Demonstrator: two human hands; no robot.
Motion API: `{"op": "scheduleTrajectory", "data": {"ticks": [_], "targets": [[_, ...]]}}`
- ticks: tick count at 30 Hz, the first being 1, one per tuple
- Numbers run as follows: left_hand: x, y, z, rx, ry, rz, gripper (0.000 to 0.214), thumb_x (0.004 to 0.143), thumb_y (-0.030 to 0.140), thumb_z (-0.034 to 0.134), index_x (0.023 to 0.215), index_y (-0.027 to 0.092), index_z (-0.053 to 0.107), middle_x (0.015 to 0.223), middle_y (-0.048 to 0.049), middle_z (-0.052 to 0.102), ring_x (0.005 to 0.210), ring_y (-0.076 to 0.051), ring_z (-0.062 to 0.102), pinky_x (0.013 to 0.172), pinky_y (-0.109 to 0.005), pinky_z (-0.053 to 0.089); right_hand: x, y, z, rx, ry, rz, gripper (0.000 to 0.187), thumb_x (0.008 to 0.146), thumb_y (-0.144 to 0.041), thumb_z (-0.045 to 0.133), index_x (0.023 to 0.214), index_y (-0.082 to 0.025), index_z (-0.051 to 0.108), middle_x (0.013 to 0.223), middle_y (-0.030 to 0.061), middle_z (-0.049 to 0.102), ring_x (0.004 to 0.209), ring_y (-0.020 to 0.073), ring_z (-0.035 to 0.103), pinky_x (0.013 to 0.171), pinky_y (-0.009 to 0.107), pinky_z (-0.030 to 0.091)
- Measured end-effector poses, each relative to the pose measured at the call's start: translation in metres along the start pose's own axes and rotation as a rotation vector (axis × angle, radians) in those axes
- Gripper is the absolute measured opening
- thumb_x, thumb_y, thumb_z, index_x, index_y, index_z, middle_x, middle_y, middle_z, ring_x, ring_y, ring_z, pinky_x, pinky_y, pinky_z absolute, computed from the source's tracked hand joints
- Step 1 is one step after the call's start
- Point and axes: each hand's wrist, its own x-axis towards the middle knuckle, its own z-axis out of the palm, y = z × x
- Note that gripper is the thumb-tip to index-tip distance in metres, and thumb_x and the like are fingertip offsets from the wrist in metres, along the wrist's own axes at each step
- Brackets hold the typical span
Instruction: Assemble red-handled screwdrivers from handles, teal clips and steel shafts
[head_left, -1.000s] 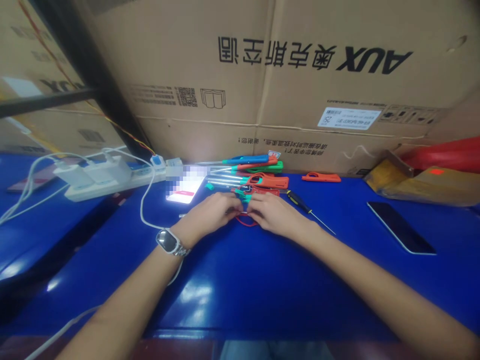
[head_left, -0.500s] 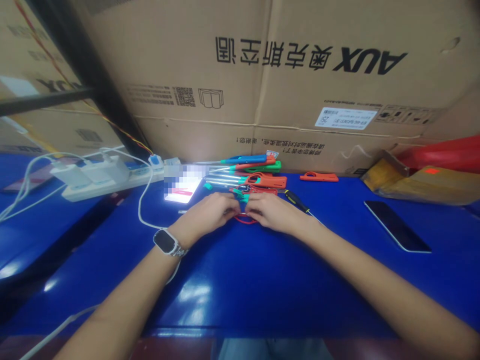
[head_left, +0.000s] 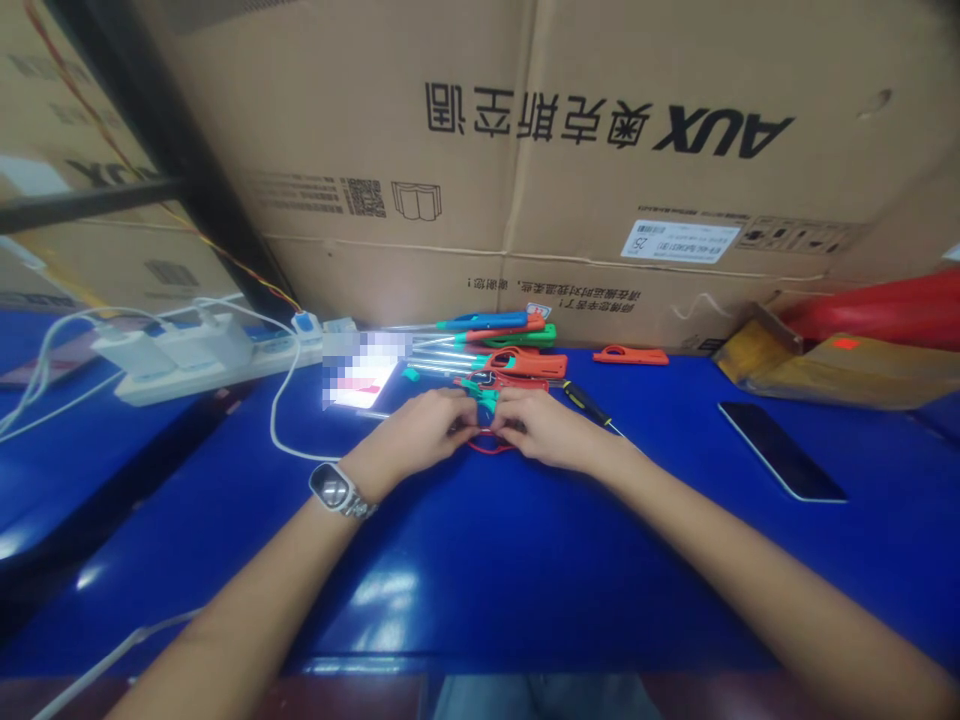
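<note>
My left hand (head_left: 424,430), with a watch (head_left: 334,489) on its wrist, and my right hand (head_left: 544,428) rest side by side on the blue table (head_left: 525,570). Their fingertips meet and pinch a thin red wire (head_left: 491,446) that loops out below them. A small green part (head_left: 484,393) shows just beyond the fingers; I cannot tell if a hand touches it. Behind lies a pile of long tools with red, green and blue handles (head_left: 502,345).
A lit phone (head_left: 360,375) on a white cable lies left of the hands. A power strip (head_left: 187,350) with chargers sits further left. A dark phone (head_left: 780,450), a screwdriver (head_left: 589,403), a loose red handle (head_left: 630,355) lie right. Large cardboard boxes (head_left: 570,150) wall the back.
Both hands stay pinched together on the red wire. The view has shifted slightly, nothing else moved.
</note>
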Motion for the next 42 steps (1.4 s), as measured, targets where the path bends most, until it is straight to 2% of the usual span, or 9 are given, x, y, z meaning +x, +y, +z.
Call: {"op": "scheduleTrajectory", "data": {"ticks": [6, 11, 16, 20, 24, 26, 28, 32, 42], "targets": [[0.007, -0.008, 0.011, -0.209, 0.027, -0.039, 0.010, 0.087, 0.012, 0.059, 0.084, 0.017, 0.067, 0.079, -0.0021, 0.069, 0.070, -0.014, 0.062, 0.067, -0.025, 0.046, 0.000, 0.005, 0.005, 0.066, 0.033, 0.014, 0.017, 0.087, -0.004, 0.061, 0.076, -0.016, 0.066, 0.084, 0.0012, 0.058, 0.074, 0.0123, 0.055, 0.068, 0.024, 0.041], [0.003, -0.022, 0.004, -0.321, -0.014, -0.037, 0.009, 0.088, 0.018, 0.061, 0.088, 0.016, 0.069, 0.080, -0.0024, 0.070, 0.071, -0.015, 0.063, 0.069, -0.025, 0.048, -0.002, 0.003, 0.005, 0.092, 0.032, 0.045, 0.016, 0.087, -0.004, 0.061, 0.079, -0.016, 0.068, 0.082, 0.0007, 0.059, 0.072, 0.0120, 0.056, 0.068, 0.025, 0.041], [-0.004, -0.028, -0.010, -0.301, -0.056, -0.014, 0.015, 0.089, 0.024, 0.063, 0.097, 0.017, 0.074, 0.093, -0.0061, 0.073, 0.081, -0.017, 0.065, 0.077, -0.029, 0.050, -0.002, 0.000, 0.004, 0.110, 0.043, 0.062, 0.016, 0.087, -0.004, 0.061, 0.079, -0.016, 0.069, 0.079, 0.0004, 0.061, 0.070, 0.0119, 0.056, 0.067, 0.024, 0.041], [-0.006, -0.028, -0.013, -0.300, -0.083, -0.002, 0.018, 0.089, 0.025, 0.063, 0.098, 0.018, 0.077, 0.098, -0.0073, 0.073, 0.085, -0.018, 0.065, 0.081, -0.030, 0.051, -0.003, 0.000, 0.004, 0.102, 0.045, 0.060, 0.015, 0.087, -0.005, 0.061, 0.079, -0.016, 0.069, 0.082, 0.0011, 0.060, 0.071, 0.0118, 0.056, 0.066, 0.024, 0.041], [-0.009, -0.033, -0.013, -0.311, -0.072, -0.077, 0.028, 0.079, 0.026, 0.073, 0.106, 0.018, 0.073, 0.101, -0.0065, 0.074, 0.088, -0.019, 0.067, 0.082, -0.032, 0.053, -0.003, 0.002, 0.005, 0.094, 0.057, 0.046, 0.016, 0.087, -0.005, 0.061, 0.080, -0.016, 0.070, 0.083, 0.0013, 0.060, 0.071, 0.0118, 0.056, 0.067, 0.025, 0.041], [-0.010, -0.034, -0.014, -0.289, -0.061, -0.127, 0.031, 0.074, 0.026, 0.078, 0.104, 0.017, 0.072, 0.098, -0.0062, 0.074, 0.086, -0.020, 0.067, 0.080, -0.032, 0.053, -0.003, 0.002, 0.005, 0.092, 0.054, 0.048, 0.016, 0.087, -0.005, 0.062, 0.080, -0.016, 0.070, 0.083, 0.0012, 0.060, 0.071, 0.0119, 0.056, 0.067, 0.025, 0.041], [-0.011, -0.034, -0.016, -0.247, -0.067, -0.143, 0.024, 0.074, 0.025, 0.077, 0.097, 0.017, 0.073, 0.094, -0.0055, 0.073, 0.083, -0.019, 0.066, 0.077, -0.031, 0.052, -0.003, 0.002, 0.005, 0.094, 0.052, 0.053, 0.015, 0.087, -0.005, 0.062, 0.081, -0.016, 0.071, 0.083, 0.0013, 0.060, 0.071, 0.0119, 0.056, 0.067, 0.025, 0.041], [-0.010, -0.032, -0.018, -0.217, -0.074, -0.090, 0.012, 0.080, 0.019, 0.071, 0.091, 0.017, 0.076, 0.090, -0.0050, 0.072, 0.081, -0.019, 0.065, 0.075, -0.030, 0.051, -0.004, 0.001, 0.002, 0.084, 0.042, 0.053, 0.015, 0.086, -0.005, 0.062, 0.080, -0.015, 0.070, 0.085, 0.0018, 0.061, 0.073, 0.0123, 0.057, 0.068, 0.025, 0.042], [-0.005, -0.032, -0.013, -0.243, -0.091, -0.061, 0.010, 0.079, 0.010, 0.071, 0.082, 0.016, 0.079, 0.087, -0.0062, 0.073, 0.080, -0.018, 0.066, 0.077, -0.029, 0.051, -0.006, 0.002, 0.002, 0.081, 0.057, 0.057, 0.014, 0.085, -0.005, 0.062, 0.078, -0.015, 0.070, 0.083, 0.0026, 0.062, 0.070, 0.0123, 0.057, 0.065, 0.025, 0.042]]}}
